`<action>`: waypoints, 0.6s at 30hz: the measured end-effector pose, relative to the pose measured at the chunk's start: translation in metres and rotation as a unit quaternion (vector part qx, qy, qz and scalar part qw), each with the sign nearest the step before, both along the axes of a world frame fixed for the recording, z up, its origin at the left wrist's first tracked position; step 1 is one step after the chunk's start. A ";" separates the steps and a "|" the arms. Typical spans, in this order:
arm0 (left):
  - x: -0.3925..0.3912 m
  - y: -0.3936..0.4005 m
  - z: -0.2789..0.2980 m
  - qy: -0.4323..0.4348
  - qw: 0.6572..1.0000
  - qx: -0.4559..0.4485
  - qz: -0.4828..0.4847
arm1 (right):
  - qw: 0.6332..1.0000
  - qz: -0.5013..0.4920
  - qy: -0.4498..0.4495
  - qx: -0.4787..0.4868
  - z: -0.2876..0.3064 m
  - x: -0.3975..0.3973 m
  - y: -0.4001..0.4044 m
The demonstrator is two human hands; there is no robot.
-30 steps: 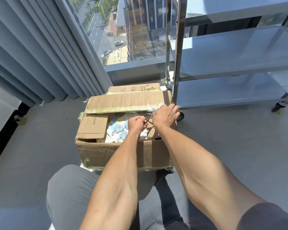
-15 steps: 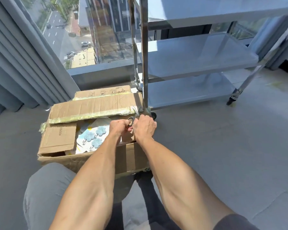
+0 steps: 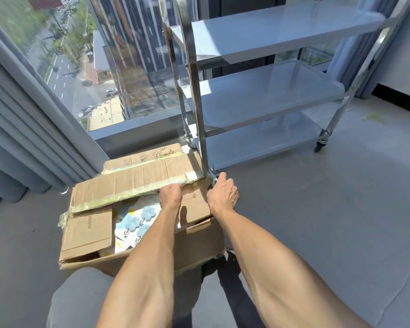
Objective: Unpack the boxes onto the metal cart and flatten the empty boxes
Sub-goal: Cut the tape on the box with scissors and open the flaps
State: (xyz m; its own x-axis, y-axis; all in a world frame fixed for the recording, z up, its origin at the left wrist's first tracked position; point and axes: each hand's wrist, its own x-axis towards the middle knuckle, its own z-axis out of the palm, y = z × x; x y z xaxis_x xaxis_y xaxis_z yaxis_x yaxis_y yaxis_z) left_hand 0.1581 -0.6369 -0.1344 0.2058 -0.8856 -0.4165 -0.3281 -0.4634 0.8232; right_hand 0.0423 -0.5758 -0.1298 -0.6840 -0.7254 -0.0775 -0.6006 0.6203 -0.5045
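A brown corrugated cardboard box [image 3: 194, 242] sat on the pale grey floor [image 3: 317, 221], just in front of the person's grey-trousered knee [image 3: 81, 299] and tight against the near corner post of a three-shelf stainless-steel cart [image 3: 258, 100] on castor wheels. The box was partly opened: its long far flap [image 3: 133, 185], edged with yellowish packing tape, lay tilted over the top, a short flap [image 3: 88, 233] on the left lay roughly flat, and another short flap [image 3: 195, 204] lay on the right between the two hands. In the gap between the flaps showed white packaging printed with pale blue flower shapes [image 3: 137, 221]. The left hand [image 3: 171, 196] was at the near edge of the long taped flap, its fingers curled round that edge. The right hand [image 3: 223, 195] was at the box's far right corner, beside the foot of the cart's post, its fingers bent downward; whether it held anything there could not be told, since the fingertips were hidden. The hands were apart, with the right short flap lying between them. All three shelves of the cart were seen as bare metal. Behind the box stood a large window [image 3: 92, 67] looking down on streets and buildings, with grey pleated curtains [image 3: 17, 138] hanging at its left.
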 end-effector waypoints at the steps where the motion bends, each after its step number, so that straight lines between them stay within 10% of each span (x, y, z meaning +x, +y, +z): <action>1: 0.003 0.001 0.004 -0.025 1.000 -0.008 -0.002 | 1.000 0.004 0.017 0.021 -0.001 -0.003 0.002; 18: -0.001 -0.005 0.020 -0.067 0.991 -0.114 0.034 | 0.976 0.119 0.173 0.058 -0.003 -0.006 0.011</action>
State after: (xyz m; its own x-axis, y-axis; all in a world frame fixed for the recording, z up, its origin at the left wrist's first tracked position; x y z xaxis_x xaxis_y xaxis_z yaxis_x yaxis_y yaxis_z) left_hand 0.1574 -0.6419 -0.1144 0.3073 -0.9357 -0.1732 -0.4153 -0.2956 0.8603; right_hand 0.0367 -0.5648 -0.1327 -0.4970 -0.8669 0.0376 -0.8567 0.4833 -0.1802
